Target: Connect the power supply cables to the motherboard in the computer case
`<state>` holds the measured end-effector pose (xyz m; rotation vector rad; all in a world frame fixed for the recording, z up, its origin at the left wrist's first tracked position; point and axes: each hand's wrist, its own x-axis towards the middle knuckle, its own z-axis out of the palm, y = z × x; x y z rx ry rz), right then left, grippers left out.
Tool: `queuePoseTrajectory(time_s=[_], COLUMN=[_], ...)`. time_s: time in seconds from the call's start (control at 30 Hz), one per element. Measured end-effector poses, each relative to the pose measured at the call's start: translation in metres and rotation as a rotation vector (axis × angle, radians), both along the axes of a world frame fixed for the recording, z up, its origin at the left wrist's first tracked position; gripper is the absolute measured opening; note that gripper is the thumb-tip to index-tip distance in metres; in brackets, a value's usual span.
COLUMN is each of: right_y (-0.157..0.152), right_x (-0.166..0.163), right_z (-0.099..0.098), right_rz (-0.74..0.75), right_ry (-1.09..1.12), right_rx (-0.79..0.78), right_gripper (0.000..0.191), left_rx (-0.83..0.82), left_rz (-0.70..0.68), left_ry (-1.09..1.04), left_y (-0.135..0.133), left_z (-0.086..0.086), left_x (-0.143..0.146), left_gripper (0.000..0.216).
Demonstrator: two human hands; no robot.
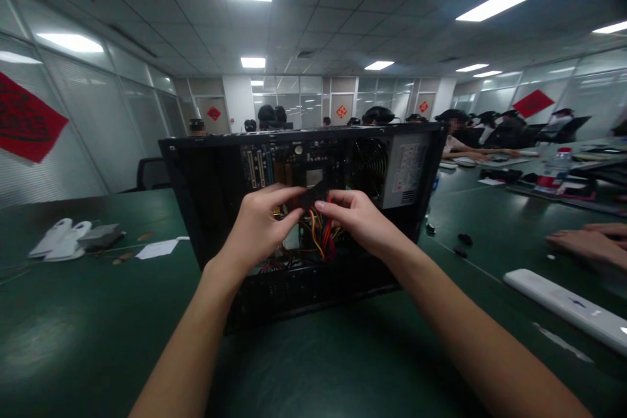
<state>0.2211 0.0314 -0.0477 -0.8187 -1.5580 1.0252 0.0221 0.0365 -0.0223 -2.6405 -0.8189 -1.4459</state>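
Observation:
An open black computer case stands on the green table in front of me, its inside facing me. Both hands are inside the opening, close together. Between their fingertips is a flat black piece, blurred, at the top of a bundle of red, yellow and black power cables. My left hand pinches its left end between thumb and fingers. My right hand is closed at its right end, beside the cables. Behind them are the motherboard, a round fan and the grey power supply.
On the green table, white objects, a grey block and paper lie left. Rightward are a white power strip, small black pieces, a bottle and another person's hands. More people sit beyond.

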Motion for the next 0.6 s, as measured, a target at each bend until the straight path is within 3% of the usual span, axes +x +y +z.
queuePoseTrajectory(time_s=[0.2, 0.6], right_y=[-0.0017, -0.0043], right_x=[0.0005, -0.0007], right_z=[0.0019, -0.0005], right_rz=[-0.01, -0.006], right_ry=[-0.031, -0.101], right_rx=[0.03, 0.149], right_gripper=[0.035, 0.035], left_rx=[-0.002, -0.021], left_rz=[0.019, 0.02], left_ry=[0.013, -0.004], left_y=[-0.0015, -0.0046], left_z=[-0.0013, -0.0015], left_x=[0.0023, 0.0054], left_gripper=[0.038, 0.036])
